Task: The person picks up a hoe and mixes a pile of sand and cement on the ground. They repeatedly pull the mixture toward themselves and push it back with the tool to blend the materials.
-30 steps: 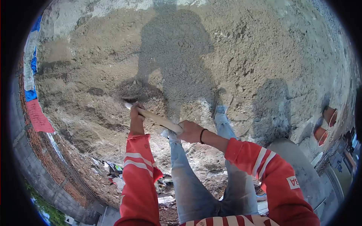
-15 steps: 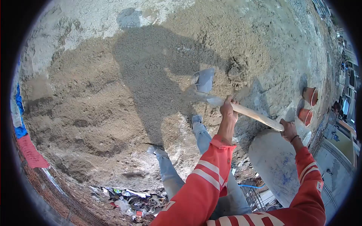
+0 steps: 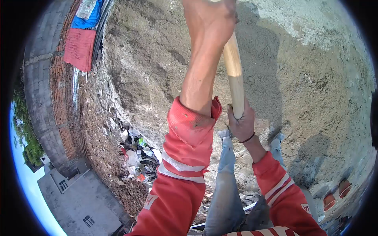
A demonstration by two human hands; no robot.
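Observation:
My left hand (image 3: 212,17) is raised at the top edge of the view, its fingers closed round a wooden tool handle (image 3: 232,59). Lower down, my right hand (image 3: 242,124), with a dark band at the wrist, grips the greyed end of the same handle. From my right hand the handle runs steeply up to the left one. Its blade end is out of view now. Beneath lies a broad spread of damp, sandy grey-brown mix (image 3: 303,82), on which my shadow falls. Both my feet stand at its near edge.
Mixed litter (image 3: 141,155) lies on rubble to the left of my legs. Beyond it are a brick wall (image 3: 63,98), a red cloth (image 3: 80,48) and a blue cloth (image 3: 87,19). Two reddish buckets (image 3: 330,201) stand at the lower right. A grey building (image 3: 82,196) shows lower left.
The view has swung left. Both hands have kept hold of the handle, with the left one now raised high and near the camera. The flat grey blade, seen earlier over the mix, has left view.

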